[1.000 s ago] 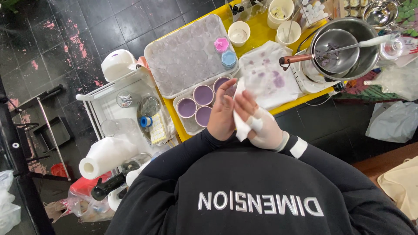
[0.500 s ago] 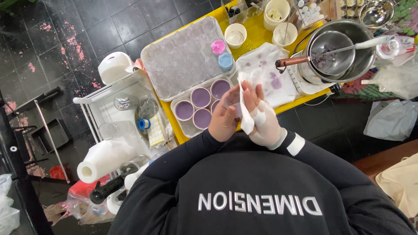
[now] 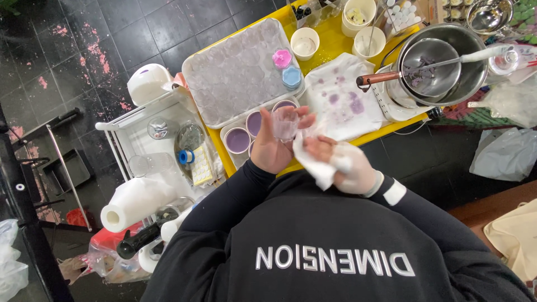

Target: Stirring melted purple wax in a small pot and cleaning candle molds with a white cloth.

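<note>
Over the yellow table [image 3: 335, 42], left hand [image 3: 272, 146] fingers grip a clear cup [image 3: 285, 123]; right hand [image 3: 342, 165] clutches a white cloth [image 3: 314, 166].

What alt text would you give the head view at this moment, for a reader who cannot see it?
Seen from above, a person in a black top holds a small clear cup in the left hand and a white paper towel in the right hand, over a yellow table. On it stand purple-filled cups, a stained cloth and a steel pot.
</note>
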